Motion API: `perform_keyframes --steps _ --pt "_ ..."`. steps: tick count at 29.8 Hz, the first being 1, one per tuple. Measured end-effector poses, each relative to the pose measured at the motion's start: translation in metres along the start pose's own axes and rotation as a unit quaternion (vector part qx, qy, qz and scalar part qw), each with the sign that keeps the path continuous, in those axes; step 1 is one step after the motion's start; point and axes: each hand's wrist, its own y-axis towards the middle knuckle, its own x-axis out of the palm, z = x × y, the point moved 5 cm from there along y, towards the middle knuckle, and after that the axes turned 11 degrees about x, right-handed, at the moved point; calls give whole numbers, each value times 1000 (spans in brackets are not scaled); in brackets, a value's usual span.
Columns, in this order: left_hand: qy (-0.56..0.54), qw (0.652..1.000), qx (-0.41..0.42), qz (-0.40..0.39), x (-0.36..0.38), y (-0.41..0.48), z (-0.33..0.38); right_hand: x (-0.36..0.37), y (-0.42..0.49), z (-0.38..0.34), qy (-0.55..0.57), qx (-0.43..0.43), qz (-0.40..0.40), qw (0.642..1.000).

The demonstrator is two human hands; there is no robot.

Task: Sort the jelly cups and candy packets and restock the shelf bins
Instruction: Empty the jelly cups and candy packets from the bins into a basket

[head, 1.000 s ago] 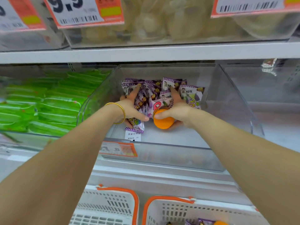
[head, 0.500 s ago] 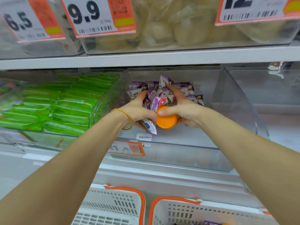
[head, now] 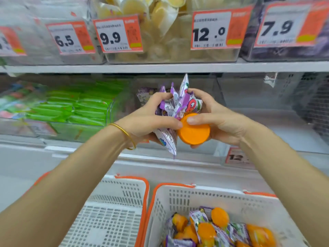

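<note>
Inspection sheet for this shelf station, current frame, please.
Surface: white shelf, clear bins on it.
Job's things: purple candy packets and orange jelly cup held together between both hands; more of both in right basket.
Clutter: nothing seen.
Hands: left hand grips the packets; right hand holds the cup, fingers on packets too.
Cables: nothing seen.
Surroundings: left basket, green packets in left bin, price tags above.

The upper shelf (head: 160, 67) carries clear bins side by side: one of pale yellow cups (head: 160, 20) and, at the right, one of what may be dark purple packs (head: 284, 52), too blurred to tell. The lower shelf (head: 80, 154) carries green packets (head: 80, 107) in a bin, beside a clear middle bin (head: 219, 97).
</note>
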Motion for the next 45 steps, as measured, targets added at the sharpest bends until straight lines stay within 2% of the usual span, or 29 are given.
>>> perform_keyframes --steps 4,7,10,13,17,19,22,25,28,31,33,35,37,41,42,45 --pt "29 999 -12 -38 45 -54 -25 2 -66 54 15 21 16 1000" --pt "8 990 -115 -86 90 -87 -81 -2 -93 130 30 112 38 993" --pt "-15 965 -220 -142 128 -109 -145 -5 -107 210 72 216 47 973" --pt "30 946 -256 -197 150 -125 -179 -6 -119 266 86 313 48 945" --pt "29 936 -289 -197 157 -135 -206 -10 -128 299 58 382 69 920" --pt "32 934 -291 -206 153 -132 -212 -15 -129 294 38 384 95 917" --pt "63 949 -238 -196 143 -115 -201 -22 -124 263 -21 348 113 930" --pt "48 982 -150 -101 123 -87 -171 -19 -111 209 -64 280 113 951" --pt "29 998 -46 -10 91 -56 -125 -5 -93 140 -86 184 102 974" --pt "59 994 64 71 48 -24 -77 5 -65 67 -105 80 108 985" --pt "96 979 120 132 14 -1 -52 4 -35 27 -137 29 147 979" --pt "190 956 147 167 -13 19 -40 -4 -7 4 -174 6 203 964" --pt "307 925 136 176 -44 47 -42 -20 35 -7 -238 22 261 935" --pt "453 879 -49 137 -88 90 -82 -53 113 4 -353 150 312 869" --pt "469 872 -81 118 -93 98 -92 -60 127 9 -366 165 314 860" --pt "472 868 -140 62 -100 125 -124 -78 164 25 -317 192 342 864"
